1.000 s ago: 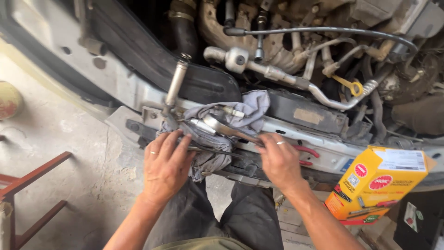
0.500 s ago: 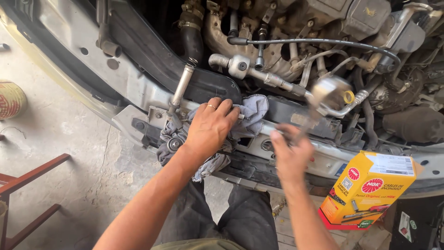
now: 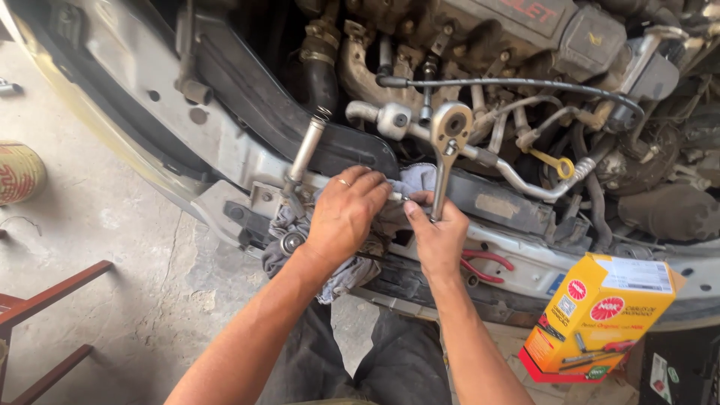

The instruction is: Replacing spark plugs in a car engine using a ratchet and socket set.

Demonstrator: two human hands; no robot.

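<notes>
Over engine bay, right hand (image 3: 439, 238) grips upright ratchet (image 3: 448, 147); left hand (image 3: 346, 214) clutches rag (image 3: 341, 274).

shiny metal ratchet (image 3: 448, 142), soft grey cloth (image 3: 341, 274)

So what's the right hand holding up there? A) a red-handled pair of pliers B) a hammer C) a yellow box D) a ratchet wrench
D: the right hand grips the handle of a metal ratchet wrench, whose round head stands up over the engine.
</notes>
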